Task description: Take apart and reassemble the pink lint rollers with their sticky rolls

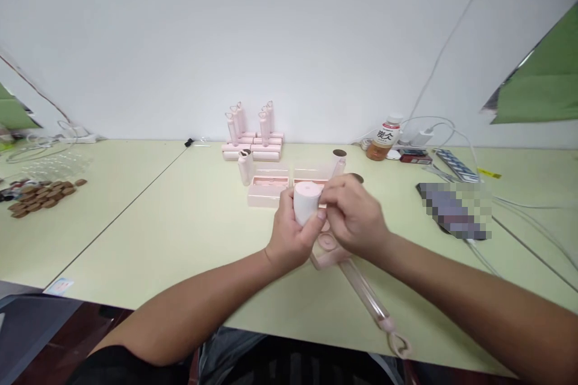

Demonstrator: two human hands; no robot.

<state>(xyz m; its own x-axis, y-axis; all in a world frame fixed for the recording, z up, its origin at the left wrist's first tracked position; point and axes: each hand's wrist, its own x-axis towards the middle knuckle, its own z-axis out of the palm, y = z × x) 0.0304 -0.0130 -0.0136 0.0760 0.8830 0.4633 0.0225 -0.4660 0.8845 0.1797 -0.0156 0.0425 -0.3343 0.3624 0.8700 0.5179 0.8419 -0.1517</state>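
My left hand is closed around a short white cylinder with a pale pink top, tilted a little towards me. At the cylinder's right edge my right hand has its fingers pinched together; whatever is between them is hidden. Partly under my hands lies a pink tray with round recesses. A clear tube with a pink end and a looped strap slants from it towards the table's front edge. Just beyond are two pink boxes with clear lids, the left box and the right box.
Pink cylinders stand near the boxes. Against the wall are stacked pink tubes, several upright with loops. To the right are a drink bottle, a pixelated phone-like object and white cables. Brown oval pieces lie far left.
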